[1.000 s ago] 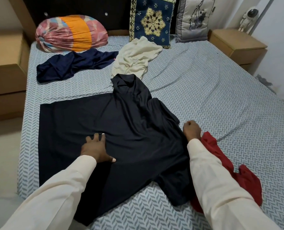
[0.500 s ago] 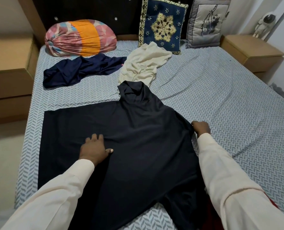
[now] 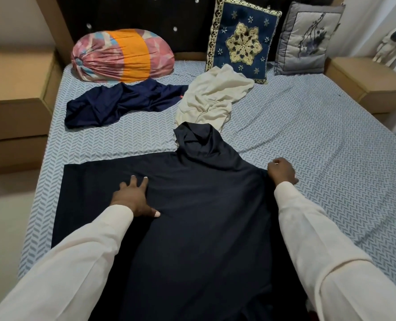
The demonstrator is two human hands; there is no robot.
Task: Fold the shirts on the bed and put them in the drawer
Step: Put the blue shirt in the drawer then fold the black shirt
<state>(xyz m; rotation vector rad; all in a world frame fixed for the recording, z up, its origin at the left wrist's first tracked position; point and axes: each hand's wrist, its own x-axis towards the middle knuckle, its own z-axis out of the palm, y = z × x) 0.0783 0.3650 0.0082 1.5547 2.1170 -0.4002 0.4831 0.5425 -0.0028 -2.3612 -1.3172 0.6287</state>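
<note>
The black shirt (image 3: 204, 216) lies spread flat on the bed (image 3: 331, 181), directly before the person, with its long axis running left to right and a straight edge at the left. The left hand (image 3: 134, 198) presses flat on its middle, fingers spread. The right hand (image 3: 281, 171), fingers curled, grips the shirt's right edge. The fabric lies left of that grip, so the coming fold probably goes leftward. Farther off, a navy shirt (image 3: 122, 103) and a cream shirt (image 3: 215, 98) lie unfolded.
</note>
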